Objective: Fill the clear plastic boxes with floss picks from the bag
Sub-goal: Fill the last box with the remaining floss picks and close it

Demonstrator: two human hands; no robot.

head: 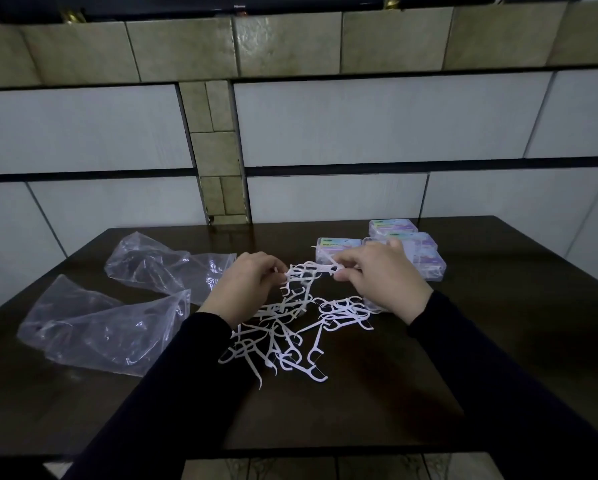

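A dark glossy tabletop [429, 393] stands against a tiled wall [377, 123]. White floss picks [283, 337] lie heaped mid-table, pointing every way. The left hand [247, 284] and right hand [382, 275] pinch a clump whose top pick lies roughly left-right.

My sleeves [173, 375] are black; white floss picks [283, 341] litter the dark brown desk [360, 410] beside lilac-labelled boxes [425, 252].
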